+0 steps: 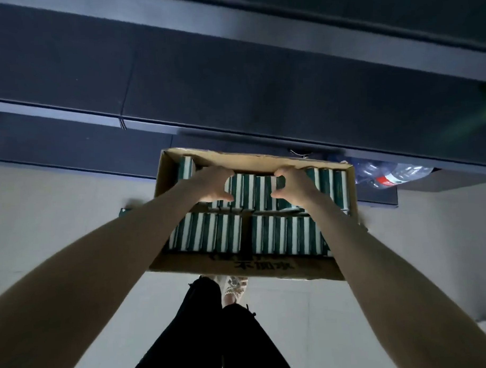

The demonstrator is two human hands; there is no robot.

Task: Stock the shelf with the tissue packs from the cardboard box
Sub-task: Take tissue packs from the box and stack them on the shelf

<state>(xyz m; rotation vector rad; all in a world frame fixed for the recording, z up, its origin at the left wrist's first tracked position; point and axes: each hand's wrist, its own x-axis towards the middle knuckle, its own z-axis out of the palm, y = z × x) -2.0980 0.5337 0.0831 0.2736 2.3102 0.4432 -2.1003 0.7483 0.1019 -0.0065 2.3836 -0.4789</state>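
An open cardboard box [239, 265] sits on the floor in front of the dark shelf [232, 82]. Two rows of green-and-white tissue packs [227, 234] stand on edge inside it. My left hand [213, 185] and my right hand [291, 183] reach into the far row. Fingers and thumbs curl round the two ends of a block of several packs [253, 191], one hand at each side. The packs under my palms are hidden.
Dark shelf boards run across the upper view. Clear plastic bottles [387, 173] lie under the lowest board at the right of the box. My legs in black trousers [214, 336] and one shoe [234, 287] stand just before the box on the pale floor.
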